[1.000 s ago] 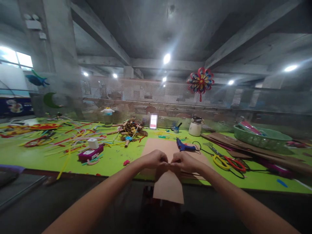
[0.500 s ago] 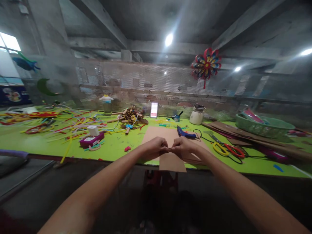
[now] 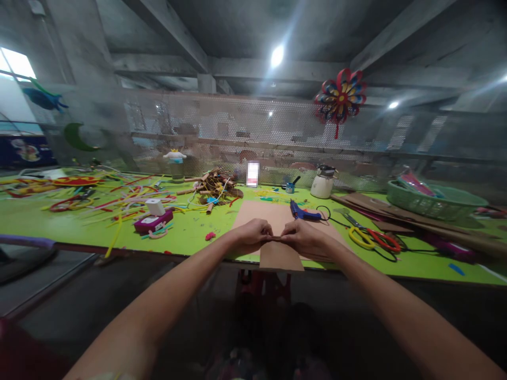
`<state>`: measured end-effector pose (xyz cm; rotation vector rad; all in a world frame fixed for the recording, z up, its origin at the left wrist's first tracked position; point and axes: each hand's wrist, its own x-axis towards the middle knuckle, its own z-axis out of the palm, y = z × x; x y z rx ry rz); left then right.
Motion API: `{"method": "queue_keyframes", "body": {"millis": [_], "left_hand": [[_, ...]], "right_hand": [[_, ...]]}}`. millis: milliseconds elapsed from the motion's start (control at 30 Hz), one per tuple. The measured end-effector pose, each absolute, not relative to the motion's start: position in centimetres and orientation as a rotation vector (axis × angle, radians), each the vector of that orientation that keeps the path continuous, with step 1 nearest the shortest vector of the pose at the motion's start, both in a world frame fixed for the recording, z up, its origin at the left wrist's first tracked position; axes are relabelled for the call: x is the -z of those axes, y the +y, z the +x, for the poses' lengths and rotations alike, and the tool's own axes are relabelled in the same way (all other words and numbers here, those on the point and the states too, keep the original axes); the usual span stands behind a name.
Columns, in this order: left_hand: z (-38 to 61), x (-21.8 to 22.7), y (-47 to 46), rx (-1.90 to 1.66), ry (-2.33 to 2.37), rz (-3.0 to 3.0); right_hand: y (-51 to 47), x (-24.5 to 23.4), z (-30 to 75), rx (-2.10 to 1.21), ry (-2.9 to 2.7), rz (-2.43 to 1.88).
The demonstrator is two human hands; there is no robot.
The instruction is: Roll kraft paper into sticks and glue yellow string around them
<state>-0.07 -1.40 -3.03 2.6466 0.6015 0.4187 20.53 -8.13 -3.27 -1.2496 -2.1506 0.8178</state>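
A small piece of brown kraft paper [image 3: 280, 257] overhangs the front table edge, its far edge rolled or folded over. My left hand [image 3: 255, 232] pinches that far edge from the left. Close beside it, my right hand [image 3: 300, 234] grips the same edge, fingertips a short gap apart. Beneath both hands lies a larger brown sheet [image 3: 263, 211] on the green table. A blue glue gun [image 3: 304, 212] rests on this sheet, just beyond my right hand.
Red-and-yellow-handled scissors [image 3: 372, 238] and a black cord lie to the right, before cardboard strips and a green basket [image 3: 435, 200]. A cream jug [image 3: 322, 182] stands behind. Leftward are a purple box [image 3: 153, 221], a heap of rolled brown tubes [image 3: 216, 187] and scattered pipe cleaners.
My hands have drawn slightly apart along the paper's far edge. The paper now curves upward near the fingers, and its near edge sits a little higher in view.
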Motion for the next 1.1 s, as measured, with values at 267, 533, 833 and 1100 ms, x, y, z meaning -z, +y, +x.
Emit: {"method": "queue_keyframes", "body": {"millis": [267, 533, 833, 1100], "left_hand": [[-0.3, 2.6, -1.6, -0.354, 0.608, 2.605], [-0.8, 2.4, -1.2, -0.316, 0.718, 2.673], [-2.4, 1.8, -1.7, -0.286, 0.565, 2.408], [-3.7, 0.2, -2.7, -0.283, 0.429, 2.051]], "right_hand": [[-8.6, 3.1, 21.0, -0.590, -2.271, -1.277], [-8.2, 2.7, 21.5, -0.462, -2.341, -1.438], [-11.3, 0.8, 20.2, -0.472, -2.280, -1.341], [-12.7, -0.7, 20.0, -0.646, -2.200, -1.253]]}}
